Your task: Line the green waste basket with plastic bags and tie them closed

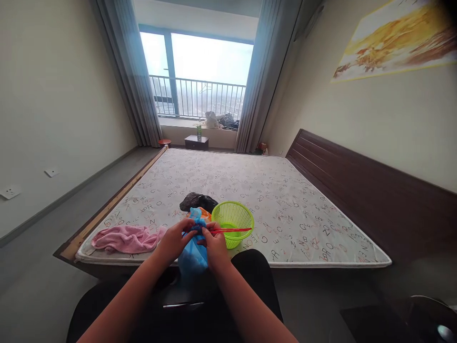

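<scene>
My left hand (177, 237) is closed on the gathered neck of a blue plastic bag (193, 261), whose body hangs down over my lap. At the same neck, my right hand (216, 244) pinches the bag together with a thin red string (233, 230). The string's loose end sticks out to the right, in front of a lime-green plastic basket (246, 214). Fingers cover most of the spot where string and bag meet. Just beyond my hands lie a crumpled black plastic bag (195, 201) and something orange (206, 215), partly hidden by the blue plastic.
A pink towel (124, 239) lies on the near left of the mattress (271, 190). The wooden bed frame (117, 202) shows on the left, a dark headboard (357, 176) on the right. A small dark nightstand (196, 142) with a green bottle (199, 132) stands by the window.
</scene>
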